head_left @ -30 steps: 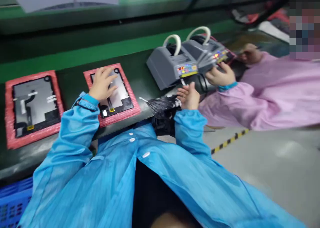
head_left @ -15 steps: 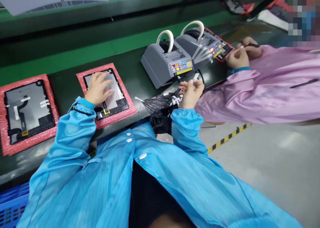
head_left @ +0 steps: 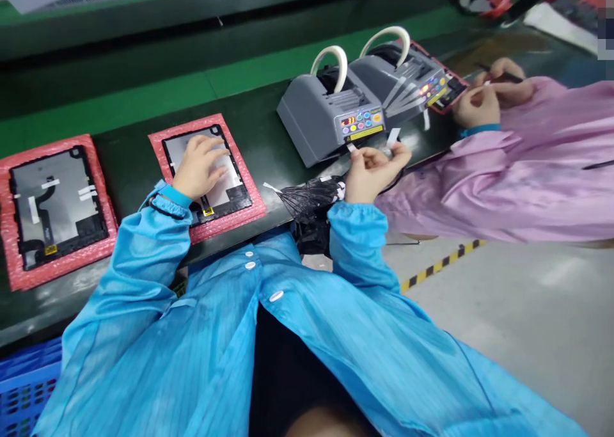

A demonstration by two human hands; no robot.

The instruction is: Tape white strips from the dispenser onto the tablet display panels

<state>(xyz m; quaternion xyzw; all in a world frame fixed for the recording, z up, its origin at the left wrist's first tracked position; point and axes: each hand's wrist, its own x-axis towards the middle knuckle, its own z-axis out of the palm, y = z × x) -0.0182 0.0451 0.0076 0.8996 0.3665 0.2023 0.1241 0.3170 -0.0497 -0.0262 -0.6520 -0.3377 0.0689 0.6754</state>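
Note:
My left hand (head_left: pixel 201 168) lies over a tablet screen panel (head_left: pixel 233 184), fingers spread, covering part of its silvery back. The panel rests on pink bubble wrap (head_left: pixel 261 210). My right hand (head_left: pixel 371 171) is at the front of a grey tape dispenser (head_left: pixel 311 111), with a short strip of white tape (head_left: pixel 394 136) sticking up from its fingertips. Another of its fingers meets a tape end (head_left: pixel 352 148) at the dispenser's outlet. Just left of this hand, a bundle of thin black cables (head_left: pixel 309 200) with white tags lies on the bench edge.
A second panel (head_left: pixel 62 200) with white tape pieces lies on pink wrap at the left. Another dispenser (head_left: pixel 403 72) stands beside the first. At the right, a co-worker's hands (head_left: pixel 484 101) hold a dark tool. A blue crate (head_left: pixel 29 386) is below the bench.
My right hand has moved up to the dispenser's outlet, the tape strip still at its fingertips. My left hand stays on the panel. The view has shifted slightly.

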